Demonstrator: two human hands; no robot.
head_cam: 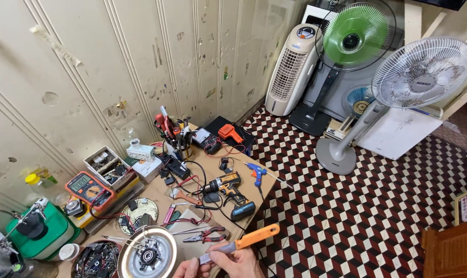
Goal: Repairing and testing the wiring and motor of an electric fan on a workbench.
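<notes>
Orange-handled screwdriver [246, 240] gripped between both hands [226, 264].

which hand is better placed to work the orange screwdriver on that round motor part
Right, probably. The right hand holds the orange-handled screwdriver, fingers around its shaft, tip aimed towards the round metal motor housing. The left hand barely shows at the frame's bottom edge.

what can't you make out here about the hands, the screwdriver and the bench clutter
- Hands, head view: cut off by the bottom edge; left and right cannot be told apart, nor the grip.
- Screwdriver: orange handle shows; the tip is hidden by the fingers.
- Round motor: lower part cut by the edge.
- Parts tray: contents too small to name.
- Meter: screen too small to read.
</notes>
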